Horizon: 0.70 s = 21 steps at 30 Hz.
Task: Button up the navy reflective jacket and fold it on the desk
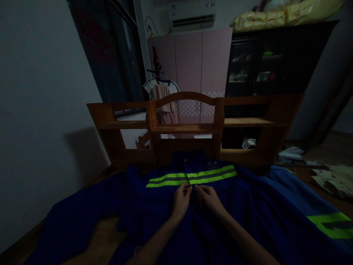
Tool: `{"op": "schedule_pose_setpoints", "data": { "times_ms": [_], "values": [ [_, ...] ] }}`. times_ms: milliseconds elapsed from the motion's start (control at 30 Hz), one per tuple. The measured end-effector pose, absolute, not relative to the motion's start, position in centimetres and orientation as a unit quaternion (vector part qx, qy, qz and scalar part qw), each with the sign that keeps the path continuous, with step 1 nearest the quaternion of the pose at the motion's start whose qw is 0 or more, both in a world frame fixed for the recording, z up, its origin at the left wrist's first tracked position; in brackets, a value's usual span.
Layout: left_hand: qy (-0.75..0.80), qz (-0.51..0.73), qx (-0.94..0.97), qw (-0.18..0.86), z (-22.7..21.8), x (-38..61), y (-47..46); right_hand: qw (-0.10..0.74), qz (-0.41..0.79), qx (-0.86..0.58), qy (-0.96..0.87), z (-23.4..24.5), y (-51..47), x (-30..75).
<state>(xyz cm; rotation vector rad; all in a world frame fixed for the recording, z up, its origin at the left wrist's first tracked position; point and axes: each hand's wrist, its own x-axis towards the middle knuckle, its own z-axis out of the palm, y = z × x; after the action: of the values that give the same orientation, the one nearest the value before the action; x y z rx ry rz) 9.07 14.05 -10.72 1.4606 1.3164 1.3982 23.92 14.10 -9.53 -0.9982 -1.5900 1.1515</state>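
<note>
A dark blue work jacket [154, 202] lies spread out, its collar toward the wooden shelf and its sleeves out to both sides. Yellow-green reflective strips [212, 176] with a grey middle line cross its chest. My left hand [182, 200] pinches the front opening just below the strip. Close beside it, my right hand [210, 198] has its fingertips closed on the cloth at the other side of the opening. Whatever small fastener may be between the fingers is too dark to make out.
The jacket lies on a wooden surface [103, 239] with a wooden shelf [187, 128] along its far edge. A lighter blue garment [295, 191] with a reflective strip lies at the right. A white wall [49, 110] stands close on the left; pink wardrobe doors [189, 62] are behind.
</note>
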Motion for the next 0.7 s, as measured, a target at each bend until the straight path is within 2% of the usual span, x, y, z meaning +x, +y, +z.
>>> {"op": "schedule_pose_setpoints", "data": {
  "times_ms": [100, 267, 500, 600, 700],
  "values": [
    [0.496, 0.527, 0.568, 0.392, -10.7, 9.3, 14.0, 0.453, 0.451, -0.419, -0.645, -9.7, 14.2, 23.9],
    [0.539, 0.408, 0.617, 0.402, -9.1, 9.0, 13.2, 0.453, 0.411, -0.432, -0.663, -9.2, 14.0, 23.8],
    [0.503, 0.322, 0.662, 0.452, -8.0, 8.1, 12.3, 0.402, 0.277, -0.431, -0.759, -5.6, 12.6, 25.2],
    [0.497, 0.309, 0.65, 0.485, -8.6, 8.0, 12.7, 0.312, 0.192, -0.437, -0.822, -4.6, 9.4, 25.7],
    [0.483, 0.286, 0.632, 0.534, -9.4, 7.9, 13.2, 0.15, 0.044, -0.491, -0.857, -4.4, 4.8, 25.6]
  ]
}}
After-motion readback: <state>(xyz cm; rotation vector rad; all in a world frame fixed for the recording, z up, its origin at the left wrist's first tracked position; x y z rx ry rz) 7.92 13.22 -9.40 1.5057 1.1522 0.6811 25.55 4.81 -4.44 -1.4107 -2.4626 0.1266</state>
